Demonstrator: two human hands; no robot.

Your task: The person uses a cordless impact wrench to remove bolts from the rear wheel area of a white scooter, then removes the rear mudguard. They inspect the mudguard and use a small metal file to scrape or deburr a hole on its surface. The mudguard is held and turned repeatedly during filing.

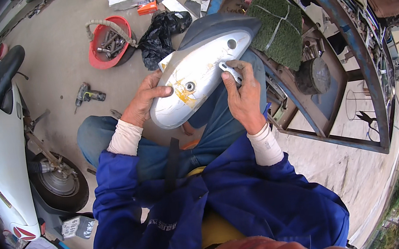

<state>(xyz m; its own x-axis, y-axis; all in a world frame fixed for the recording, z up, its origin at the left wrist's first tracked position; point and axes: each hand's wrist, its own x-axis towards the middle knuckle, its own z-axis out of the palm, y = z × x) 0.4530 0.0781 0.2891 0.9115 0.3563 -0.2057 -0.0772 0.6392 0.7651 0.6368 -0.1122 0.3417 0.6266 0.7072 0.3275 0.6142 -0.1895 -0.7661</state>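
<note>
A white scooter fender (203, 76) with a dark far end lies tilted across my lap. Scratches and yellow-orange marks run over its surface, and two round holes show in it. My left hand (147, 100) is closed on the fender's left edge, thumb on top. In my right hand (245, 96) a small pale bracket (229, 70) with a slot in it is pinched between thumb and fingers. That bracket is held at the fender's right side; I cannot tell whether the two touch.
A red helmet (94, 52) full of metal tools stands ahead, beside a black plastic bag (162, 33). Nearer lies a cordless drill (89, 95). At left stands a white scooter (4, 155). A blue-brown metal frame (358, 48) holding green turf (274, 24) and a can (312, 77) rises at right.
</note>
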